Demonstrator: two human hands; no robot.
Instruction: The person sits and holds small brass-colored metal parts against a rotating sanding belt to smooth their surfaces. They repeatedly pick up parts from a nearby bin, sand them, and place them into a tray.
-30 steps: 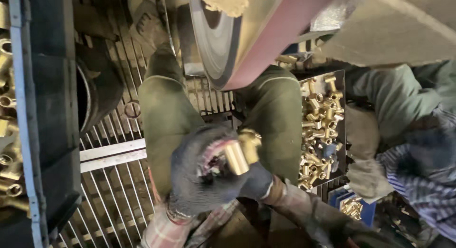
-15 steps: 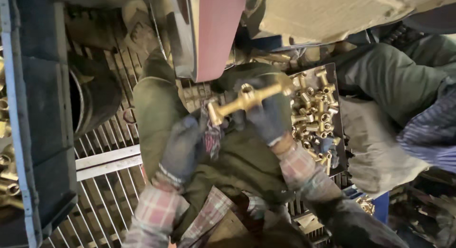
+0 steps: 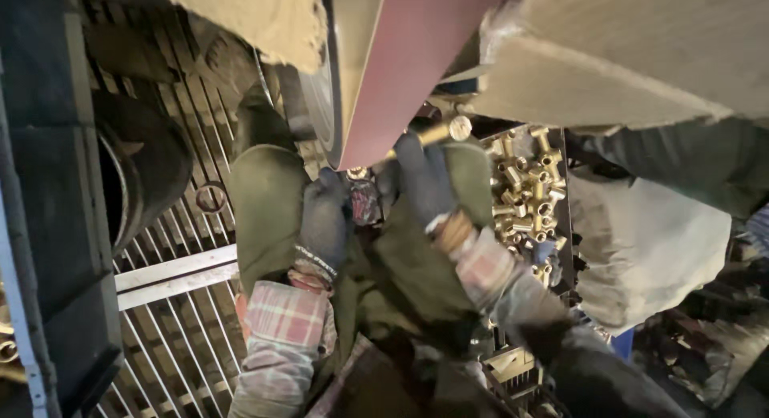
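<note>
Grated floor (image 3: 172, 338) — brass fitting (image 3: 436, 132) at belt (image 3: 400, 66)

head-worn view, looking steeply down, close

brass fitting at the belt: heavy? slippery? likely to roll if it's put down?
The brass fitting looks like solid metal, so probably heavy for its size and stiff. Its polished round end suggests it is slippery; both the left hand and right hand wear gloves. The rounded body may roll, though side branches would likely stop it.
</note>
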